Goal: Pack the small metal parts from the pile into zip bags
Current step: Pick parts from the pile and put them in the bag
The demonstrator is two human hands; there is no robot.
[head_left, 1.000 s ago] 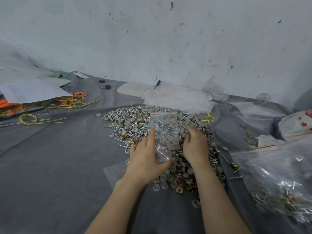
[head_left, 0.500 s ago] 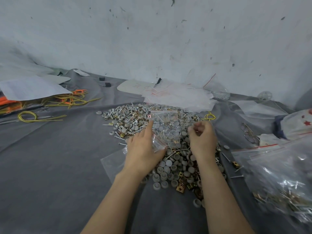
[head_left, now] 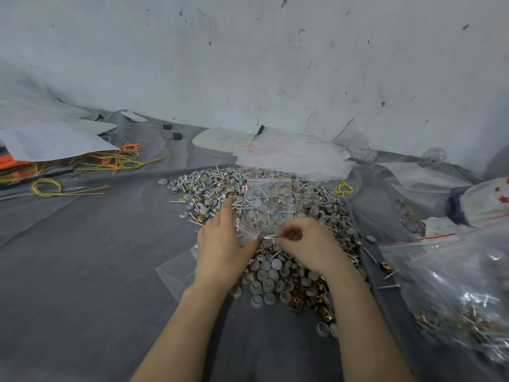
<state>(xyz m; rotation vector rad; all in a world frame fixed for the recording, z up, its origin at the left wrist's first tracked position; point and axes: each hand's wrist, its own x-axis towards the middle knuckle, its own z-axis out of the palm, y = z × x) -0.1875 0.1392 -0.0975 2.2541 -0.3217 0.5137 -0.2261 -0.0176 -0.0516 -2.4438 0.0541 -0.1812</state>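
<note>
Holding: the left hand (head_left: 220, 244) grips the near left part of the zip bag (head_left: 268, 199), with its thumb against the red-striped mouth and its forefinger stretched along the bag's left edge.
Pinching: the right hand (head_left: 308, 244) has its fingers curled tight at the bag's mouth, and a thin nail (head_left: 267, 237) shows at the fingertips; blur hides the exact grip.
Zip bag: clear, lying tilted over the pile (head_left: 209, 186) with its mouth toward the person, and it holds some grey caps and nails.
Pile: small metal parts heaped on the gray cloth (head_left: 82, 257), under and around both hands. Nails are on the far side, round gray caps (head_left: 264, 282) on the near side, and brass clips (head_left: 296, 301) at the near right edge.
Spare bag: an empty bag (head_left: 173, 271) lies flat on the cloth beneath the left wrist.
Right side: filled bags (head_left: 454, 285) with red strips hold mixed parts, well apart from the pile.
Left side: yellow wire loops (head_left: 46, 186) lie near a white paper (head_left: 49, 142).
Back: a crumpled plastic sheet (head_left: 292, 158) lies just beyond the pile, below the stained wall (head_left: 248, 64).
</note>
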